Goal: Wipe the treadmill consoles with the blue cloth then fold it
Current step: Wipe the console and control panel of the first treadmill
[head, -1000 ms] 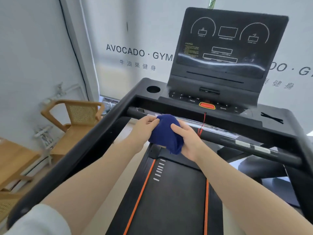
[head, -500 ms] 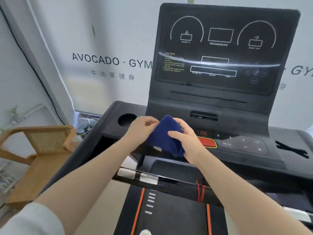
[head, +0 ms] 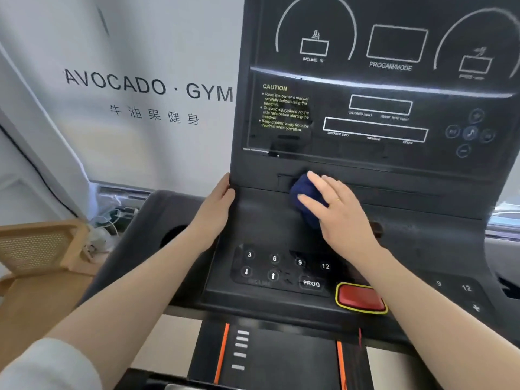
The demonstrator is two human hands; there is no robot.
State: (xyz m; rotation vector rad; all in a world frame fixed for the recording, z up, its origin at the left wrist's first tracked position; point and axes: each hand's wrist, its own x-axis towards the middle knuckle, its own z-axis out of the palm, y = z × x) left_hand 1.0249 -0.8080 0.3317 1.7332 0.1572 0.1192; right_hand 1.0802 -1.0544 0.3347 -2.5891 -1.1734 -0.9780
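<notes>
Cloth (head: 305,202), blue, bunched into a wad under the right hand (head: 342,213); it sits on the sloped black face of the treadmill console (head: 270,220), just below the bottom edge of the display panel (head: 380,88) and right of centre of the left half. Visible part of the wad is longer than wide, long axis running from far-left to near-right, its far end touching a shallow slot in the console. Right-hand fingers curl over the wad and press it to the surface, thumb at its left side; a thin ring shows on one finger. Most of the cloth is hidden under the palm.

Left hand (head: 215,212) rests at the left edge of the console, thumb hooked over the rim where the display panel begins, remaining fingers behind the edge and hidden. It grasps the console edge and does not touch the cloth.

Open console surface lies between the two hands and nearer, down to the keypad (head: 281,267) with numbered buttons and a PROG key. Red stop button (head: 361,298), yellow-rimmed, sits near the right forearm. Cup holder (head: 174,235) lies left of the left wrist. Wooden chair (head: 39,254) stands at far left, well apart from the treadmill. Wall lettering (head: 149,85) reads AVOCADO · GYM.
</notes>
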